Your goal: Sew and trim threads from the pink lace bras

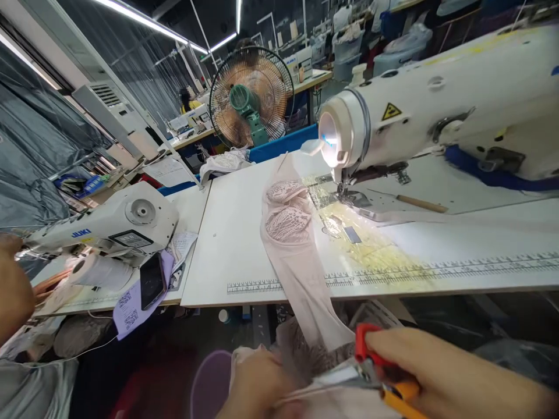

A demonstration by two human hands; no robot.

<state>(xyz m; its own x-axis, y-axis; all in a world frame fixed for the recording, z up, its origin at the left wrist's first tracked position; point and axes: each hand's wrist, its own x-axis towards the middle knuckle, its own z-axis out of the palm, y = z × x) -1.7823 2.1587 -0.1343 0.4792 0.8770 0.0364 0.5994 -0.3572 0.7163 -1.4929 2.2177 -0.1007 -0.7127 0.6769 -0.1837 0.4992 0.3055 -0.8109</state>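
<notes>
My right hand (419, 364) is closed round a pair of scissors (365, 349) with red and orange handles, low at the right. Its blades point left across pale pink fabric in front of me. My left hand (259, 378), somewhat blurred, is closed on a bunch of this pale fabric beside the blade tips; the fingertips are partly hidden. A pale pink bra (288, 224) with lace cups lies on the white sewing table (236, 233), and its band hangs over the front edge towards my hands. Darker lace bunches below the edge.
A sewing machine (419, 105) stands over the right side, its lamp lit. A wooden-handled tool (421, 202) lies by its needle. Left are another machine (117, 218), a phone (152, 279) and a co-worker's arm (13, 291). A fan (251, 96) stands behind; a purple bin (209, 384) below.
</notes>
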